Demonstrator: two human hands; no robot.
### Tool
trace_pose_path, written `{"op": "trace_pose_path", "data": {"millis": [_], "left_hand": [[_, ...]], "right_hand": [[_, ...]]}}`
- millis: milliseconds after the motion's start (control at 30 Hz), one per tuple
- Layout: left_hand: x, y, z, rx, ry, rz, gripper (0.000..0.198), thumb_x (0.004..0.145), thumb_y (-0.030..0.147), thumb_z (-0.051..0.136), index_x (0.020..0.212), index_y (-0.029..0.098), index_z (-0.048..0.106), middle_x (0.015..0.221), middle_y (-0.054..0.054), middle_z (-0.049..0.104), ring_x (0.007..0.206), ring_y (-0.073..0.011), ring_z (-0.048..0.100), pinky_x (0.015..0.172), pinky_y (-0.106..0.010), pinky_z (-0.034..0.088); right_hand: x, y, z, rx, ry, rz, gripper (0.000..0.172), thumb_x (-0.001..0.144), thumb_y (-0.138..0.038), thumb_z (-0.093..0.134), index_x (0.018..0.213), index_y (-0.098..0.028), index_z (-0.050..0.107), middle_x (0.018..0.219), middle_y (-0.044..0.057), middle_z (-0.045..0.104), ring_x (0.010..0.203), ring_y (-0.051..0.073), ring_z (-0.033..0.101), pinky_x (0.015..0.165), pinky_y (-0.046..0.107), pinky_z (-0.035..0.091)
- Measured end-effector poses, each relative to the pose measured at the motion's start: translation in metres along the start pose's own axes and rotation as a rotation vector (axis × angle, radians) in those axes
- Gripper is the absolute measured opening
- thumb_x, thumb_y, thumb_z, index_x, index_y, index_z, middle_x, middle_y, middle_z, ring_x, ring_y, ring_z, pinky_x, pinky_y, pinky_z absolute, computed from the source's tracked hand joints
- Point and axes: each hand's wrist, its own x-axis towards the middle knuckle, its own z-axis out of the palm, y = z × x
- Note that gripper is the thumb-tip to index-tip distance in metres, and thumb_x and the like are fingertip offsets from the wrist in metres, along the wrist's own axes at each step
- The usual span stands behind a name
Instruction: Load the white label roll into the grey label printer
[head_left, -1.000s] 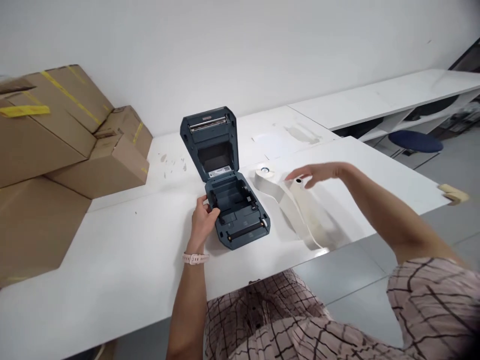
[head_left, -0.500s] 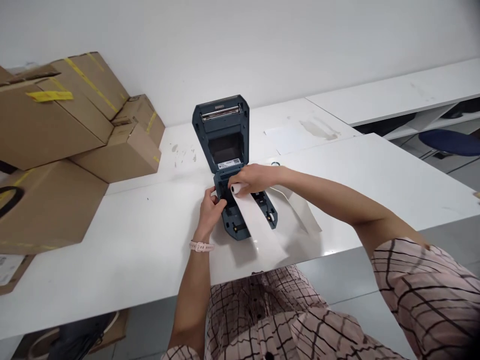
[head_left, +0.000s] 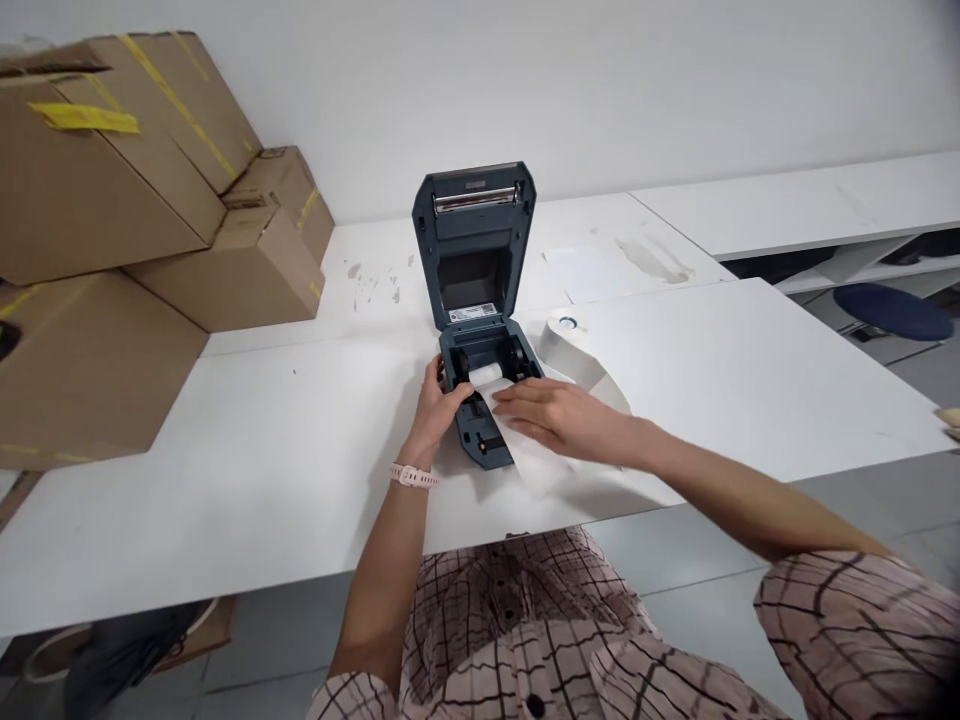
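A dark blue label printer (head_left: 475,260) stands on the white table (head_left: 285,470) with its lid raised. A small white paper roll (head_left: 486,376) lies in its bay, its loose strip (head_left: 536,462) running toward me over the printer's front. My left hand (head_left: 437,405) grips the printer's left side, thumb at the bay's edge. My right hand (head_left: 555,417) lies flat with stretched fingers on the paper strip, just in front of the roll. A second white roll (head_left: 564,335) stands on the table right of the printer, with paper trailing from it.
Several cardboard boxes (head_left: 112,210) with yellow tape are stacked at the left on the table. A further white desk (head_left: 810,205) runs at the right, with a blue stool (head_left: 892,312) below it. A sheet of paper (head_left: 592,272) lies behind the printer.
My right hand carried the small roll from the table on the right into the printer's bay, let it go, and now lies flat on the strip. My left hand stayed on the printer.
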Motion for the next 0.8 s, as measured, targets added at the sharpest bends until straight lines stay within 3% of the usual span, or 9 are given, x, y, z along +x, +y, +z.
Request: {"op": "trace_pose_path", "data": {"millis": [133,300,633,800], "left_hand": [[-0.001,0.002,0.002,-0.076,-0.008,-0.028,0.069,0.08,0.029,0.074,0.143,0.025,0.048,0.144,-0.012,0.059,0.127,-0.0285,0.06,0.105,-0.041,0.05],[-0.001,0.002,0.004,-0.096,-0.015,-0.025,0.066,0.08,0.028,0.074,0.142,0.026,0.049,0.143,-0.011,0.059,0.127,-0.028,0.061,0.105,-0.041,0.051],[-0.002,0.003,0.004,-0.086,-0.017,-0.044,0.072,0.08,0.032,0.075,0.145,0.027,0.046,0.146,-0.01,0.058,0.132,-0.0284,0.059,0.109,-0.04,0.049],[-0.001,0.002,0.003,-0.108,-0.019,-0.029,0.072,0.079,0.033,0.079,0.143,0.025,0.048,0.149,-0.011,0.057,0.135,-0.0282,0.057,0.113,-0.041,0.047]], "right_hand": [[-0.021,-0.028,0.023,-0.019,0.164,0.092,0.034,0.107,-0.023,0.048,0.131,-0.014,0.07,0.144,0.017,0.067,0.133,0.03,0.065,0.106,0.052,0.061],[-0.017,-0.047,0.044,-0.023,0.264,0.151,0.035,0.106,-0.018,0.048,0.134,-0.016,0.069,0.144,0.017,0.066,0.137,0.031,0.062,0.108,0.053,0.061],[-0.024,-0.046,0.043,0.087,0.317,0.165,0.035,0.106,-0.021,0.049,0.137,-0.021,0.067,0.145,0.014,0.066,0.137,0.03,0.062,0.109,0.057,0.06],[-0.023,-0.047,0.047,0.08,0.32,0.162,0.034,0.107,-0.022,0.048,0.134,-0.018,0.068,0.144,0.016,0.066,0.137,0.03,0.062,0.109,0.055,0.06]]}}
